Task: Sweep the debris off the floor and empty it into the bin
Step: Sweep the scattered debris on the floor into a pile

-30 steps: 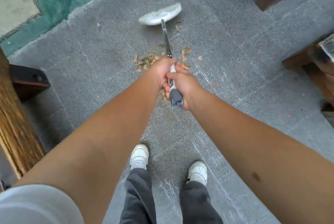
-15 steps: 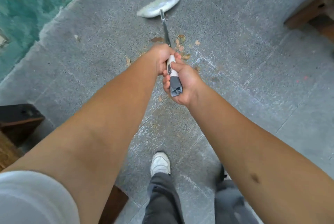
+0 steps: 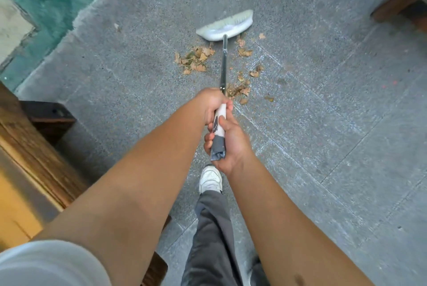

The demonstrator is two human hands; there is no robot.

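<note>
Leaves (image 3: pixel 196 59) regathered; both hands' broom (image 3: pixel 223 64) points away, head seemingly grounded.

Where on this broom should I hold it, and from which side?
Hold the broom at its wrapped upper end, where the left hand and right hand now stack, coming from the near side: the shaft slopes toward the person, head far out on the floor.

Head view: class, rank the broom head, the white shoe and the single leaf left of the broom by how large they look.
1. Broom head
2. White shoe, though it is nearer the camera
3. Single leaf
</note>
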